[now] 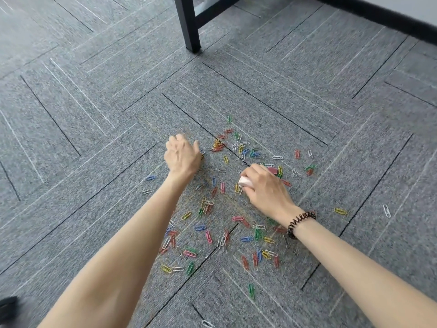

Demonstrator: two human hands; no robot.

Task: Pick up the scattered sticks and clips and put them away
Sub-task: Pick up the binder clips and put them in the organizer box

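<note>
Clips (pixel 208 236) on carpet (pixel 71 129), seemingly open leftward

Occlusions and cut-offs, head view.

The fingers of the left hand (pixel 182 155) are curled under the knuckles, and what is held, if anything, cannot be told. A pinkish-white object (pixel 245 181) is gripped by the right hand (pixel 264 188); only one rounded end is exposed, so its kind is left undetermined. Some paper clips (pixel 279 229) are partly covered by the right wrist. A black furniture leg (pixel 190 24) is cut off by the top edge. A dark shape (pixel 8 308) at the lower left corner is blurred and cropped. One white paper clip (pixel 208 324) is clipped by the bottom edge. Both forearms are cut off by the same edge.
</note>
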